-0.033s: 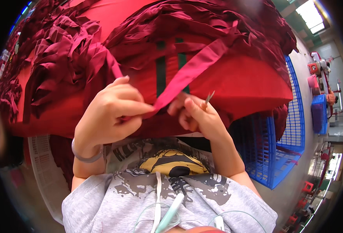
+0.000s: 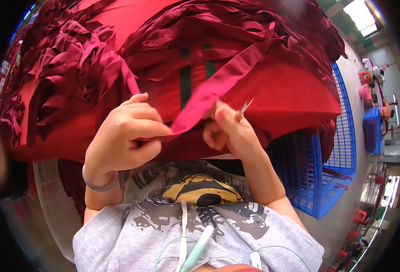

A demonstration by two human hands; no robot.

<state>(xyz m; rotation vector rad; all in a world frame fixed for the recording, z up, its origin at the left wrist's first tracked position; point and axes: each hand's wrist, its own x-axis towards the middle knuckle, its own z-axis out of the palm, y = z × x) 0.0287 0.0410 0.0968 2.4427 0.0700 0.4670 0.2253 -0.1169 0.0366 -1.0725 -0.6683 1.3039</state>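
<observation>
A long crimson fabric strip point(image 2: 213, 93) runs from the pile down to my left hand point(image 2: 130, 131), whose thumb and forefinger pinch its near end. Another stretch of crimson cloth rises from behind that hand toward the left heap. My right hand point(image 2: 234, 131) is closed around a small pair of thread snips point(image 2: 244, 109), the pointed metal tips sticking out past the thumb. Its fingertips are beside the strip's right edge; whether they touch it I cannot tell. Most of the snips' body is hidden in the palm.
Heaps of dark red strips point(image 2: 75, 68) cover the red cloth surface point(image 2: 290, 97), which has two dark green bands point(image 2: 185, 86). A blue plastic basket point(image 2: 318, 181) stands at the right, a white one point(image 2: 50, 195) at the lower left. Red stools point(image 2: 360, 215) stand farther right.
My left hand has shifted slightly left and down with the strip's end. The strip has turned flatter, and my right hand has come slightly closer to its edge.
</observation>
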